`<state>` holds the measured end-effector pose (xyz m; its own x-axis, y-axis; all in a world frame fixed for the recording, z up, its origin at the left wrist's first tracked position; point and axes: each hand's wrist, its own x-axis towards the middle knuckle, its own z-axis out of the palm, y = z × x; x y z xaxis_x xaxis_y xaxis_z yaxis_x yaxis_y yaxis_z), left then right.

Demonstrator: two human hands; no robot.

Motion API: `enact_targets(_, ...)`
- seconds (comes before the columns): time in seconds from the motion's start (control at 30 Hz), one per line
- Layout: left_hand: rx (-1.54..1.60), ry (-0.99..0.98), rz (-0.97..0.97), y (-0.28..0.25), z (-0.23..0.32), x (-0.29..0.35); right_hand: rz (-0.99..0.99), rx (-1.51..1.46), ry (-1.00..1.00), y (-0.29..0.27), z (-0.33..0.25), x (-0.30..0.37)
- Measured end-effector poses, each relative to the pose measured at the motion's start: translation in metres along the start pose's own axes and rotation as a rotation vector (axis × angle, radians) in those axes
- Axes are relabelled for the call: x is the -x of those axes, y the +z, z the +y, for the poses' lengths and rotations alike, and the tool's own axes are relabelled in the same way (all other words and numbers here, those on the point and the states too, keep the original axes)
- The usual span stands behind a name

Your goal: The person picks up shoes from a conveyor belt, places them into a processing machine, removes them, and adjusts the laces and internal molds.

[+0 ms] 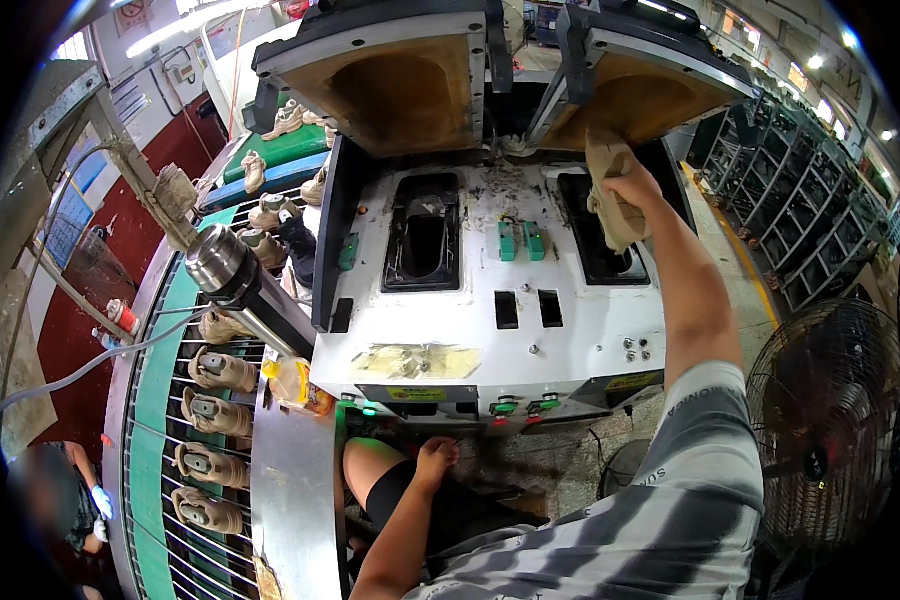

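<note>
My right hand is closed around a beige shoe, held toe-up and sole-down at a slant over the right black-rimmed well of a white machine. The shoe's upper end reaches under the right raised lid, which has a brown padded inside. Over my lap, my left hand is curled into a loose fist, with nothing visible in it. The left well holds no shoe, and the left lid also stands raised above it.
Left of the machine runs a roller conveyor carrying several beige shoes. A steel thermos and a yellow-capped bottle stand beside it. At right are a floor fan and metal racks. Another person is at lower left.
</note>
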<state>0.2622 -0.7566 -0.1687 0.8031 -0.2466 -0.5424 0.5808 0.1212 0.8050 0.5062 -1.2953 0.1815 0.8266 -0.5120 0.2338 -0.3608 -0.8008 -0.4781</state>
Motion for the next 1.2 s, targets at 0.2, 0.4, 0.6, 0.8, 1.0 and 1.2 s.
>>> enact_targets(0.2, -0.007, 0.000, -0.022, 0.000, -0.002, -0.008, -0.255, 0.214, 0.147, 0.053, 0.029, -0.011)
enact_targets(0.4, -0.068, 0.022, -0.017, 0.010, 0.015, 0.001, -0.242, 0.170, 0.155, 0.029, -0.002, 0.052)
enact_targets(0.6, -0.599, 0.280, -0.040, 0.015, -0.009, -0.008, 0.264, 0.142, -0.373, 0.026, 0.045, 0.181)
enact_targets(0.8, -0.901, 0.453, -0.435, 0.123, 0.026, 0.028, 0.785, -0.447, 0.251, 0.041, 0.183, 0.378)
enact_targets(1.0, -0.857, 0.455, -0.393, 0.196, 0.038, -0.022, 0.256, -1.920, 0.927, 0.057, 0.256, 0.375)
enact_targets(1.2, -0.812, 0.533, -0.396, 0.140, 0.054, 0.011, 0.431, -1.555, 1.103, 0.129, 0.294, 0.445)
